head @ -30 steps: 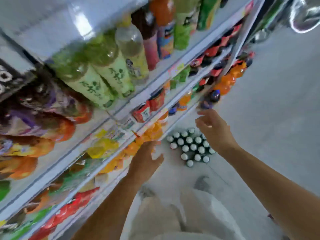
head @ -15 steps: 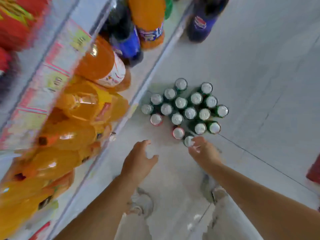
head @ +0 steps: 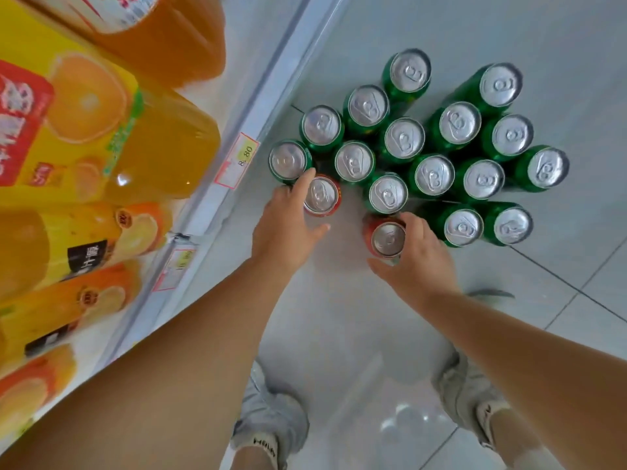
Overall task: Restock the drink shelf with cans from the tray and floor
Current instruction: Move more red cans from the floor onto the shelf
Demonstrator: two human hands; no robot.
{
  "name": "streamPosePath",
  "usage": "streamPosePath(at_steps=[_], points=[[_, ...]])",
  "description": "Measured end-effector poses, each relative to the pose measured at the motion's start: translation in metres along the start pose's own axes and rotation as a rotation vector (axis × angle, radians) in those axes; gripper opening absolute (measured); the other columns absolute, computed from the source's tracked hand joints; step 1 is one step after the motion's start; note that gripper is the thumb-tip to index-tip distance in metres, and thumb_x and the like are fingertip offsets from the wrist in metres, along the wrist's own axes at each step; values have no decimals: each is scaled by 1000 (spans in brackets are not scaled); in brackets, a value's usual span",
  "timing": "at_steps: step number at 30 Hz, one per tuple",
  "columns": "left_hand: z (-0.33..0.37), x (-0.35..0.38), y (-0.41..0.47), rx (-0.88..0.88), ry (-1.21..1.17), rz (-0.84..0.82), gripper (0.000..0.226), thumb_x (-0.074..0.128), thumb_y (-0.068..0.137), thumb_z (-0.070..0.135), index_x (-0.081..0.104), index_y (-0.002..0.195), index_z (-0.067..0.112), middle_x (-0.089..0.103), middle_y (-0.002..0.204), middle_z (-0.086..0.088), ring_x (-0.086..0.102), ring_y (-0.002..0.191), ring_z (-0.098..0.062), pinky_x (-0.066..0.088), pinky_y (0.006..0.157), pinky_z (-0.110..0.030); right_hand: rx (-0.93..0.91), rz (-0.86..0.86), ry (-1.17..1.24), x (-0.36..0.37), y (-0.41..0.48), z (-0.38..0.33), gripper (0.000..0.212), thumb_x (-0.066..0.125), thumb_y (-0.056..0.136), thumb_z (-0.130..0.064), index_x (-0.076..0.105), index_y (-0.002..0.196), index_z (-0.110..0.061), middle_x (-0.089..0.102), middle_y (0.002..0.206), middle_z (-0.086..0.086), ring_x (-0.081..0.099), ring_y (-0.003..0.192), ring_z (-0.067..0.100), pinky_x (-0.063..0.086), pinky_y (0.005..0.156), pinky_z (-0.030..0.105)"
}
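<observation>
Reaching: both hands are down at a cluster of upright cans on the floor (head: 424, 25), beside the base of the drink shelf (head: 271, 79).
Left hand (head: 285, 228): fingers spread wide around the red can at 9 o'clock (head: 320, 195) of the cluster; the index fingertip lies against its rim, the thumb stands clear, no grip closed.
Right hand (head: 419, 257): curled around the red can at 6 o'clock (head: 386, 238), thumb and fingers against its sides; whether it bears weight cannot be told.
Green cans (head: 434, 176): packed from 12 to 3 o'clock, touching one another, tops sealed.
Handling: judged full, so moderately heavy; walls stiff yet dentable, painted metal slippery. Grasp round the mid-body, not the rim.
Risk: neighbours stand touching; a sideways pull could topple them, so lift straight up.
Arm pose: both forearms extend forward and down, wrists bent, palms facing inward.
Shelf stock: orange juice bottles (head: 142, 147) at 9 o'clock.
</observation>
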State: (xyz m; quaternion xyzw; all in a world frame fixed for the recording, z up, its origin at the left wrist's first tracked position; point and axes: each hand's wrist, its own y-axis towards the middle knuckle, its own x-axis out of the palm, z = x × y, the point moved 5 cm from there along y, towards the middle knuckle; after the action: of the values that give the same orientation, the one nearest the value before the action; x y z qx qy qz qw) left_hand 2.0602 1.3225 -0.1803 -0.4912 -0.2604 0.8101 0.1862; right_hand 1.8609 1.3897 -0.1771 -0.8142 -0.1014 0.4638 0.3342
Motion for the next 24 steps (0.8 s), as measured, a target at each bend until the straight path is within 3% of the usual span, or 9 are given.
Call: streamPosePath(at_steps=[3,6,10,12,14,16,19,21,24], points=[[7,7,15,-32,83,-11,87,74,80,45,21,149,42,53,131,-7,56,115,-31,45,83,-38,19,52,-34,6,5,0,74,77,72,-41,42,131,-14,57,123,5,53,111,29,39,93,37],[13,10,20,-58,104,68,79,75,80,42,31,145,35,60,123,-7,60,109,-32,38,74,-34,7,85,-70,8,9,-1,65,75,74,-38,45,127,-13,61,118,5,55,107,29,39,90,36],[11,5,-6,-84,47,101,73,76,77,41,39,139,33,64,117,-4,60,107,-31,38,72,-32,23,64,67,-3,1,-3,65,78,70,-33,46,125,-18,61,115,2,57,102,26,47,80,34],[12,-13,-31,-96,-6,93,71,78,73,45,44,134,34,67,114,-2,61,105,-30,44,76,-33,34,67,149,-19,-15,-10,65,78,70,-31,46,125,-19,58,115,0,56,103,22,41,75,28],[15,-39,-64,-101,-77,82,70,80,68,48,47,129,35,69,111,0,63,102,-30,52,81,-37,57,61,209,-42,-39,-23,65,79,70,-32,45,123,-20,57,114,-2,55,101,20,37,75,26],[22,-72,-99,-93,-175,91,70,80,64,47,49,126,35,69,110,1,64,101,-29,54,84,-40,61,78,250,-74,-68,-41,63,80,67,-36,45,118,-23,59,108,-4,58,95,20,42,74,29],[43,-137,-155,-78,-326,139,69,83,64,38,51,125,30,65,110,8,63,100,-18,49,85,-28,21,91,300,-136,-118,-81,62,82,63,-39,45,111,-25,61,98,-5,60,89,21,49,74,34],[66,-190,-197,-72,-401,182,66,85,66,31,52,123,26,61,107,11,58,97,-12,43,81,-20,-19,96,340,-188,-154,-114,60,85,62,-39,44,106,-29,60,94,-10,59,86,15,46,72,28],[104,-278,-261,-44,-469,261,69,78,60,40,53,123,28,63,111,10,59,98,-12,48,84,-25,-94,127,354,-273,-212,-167,64,86,60,-43,44,107,-29,61,95,-13,60,88,14,46,73,29]])
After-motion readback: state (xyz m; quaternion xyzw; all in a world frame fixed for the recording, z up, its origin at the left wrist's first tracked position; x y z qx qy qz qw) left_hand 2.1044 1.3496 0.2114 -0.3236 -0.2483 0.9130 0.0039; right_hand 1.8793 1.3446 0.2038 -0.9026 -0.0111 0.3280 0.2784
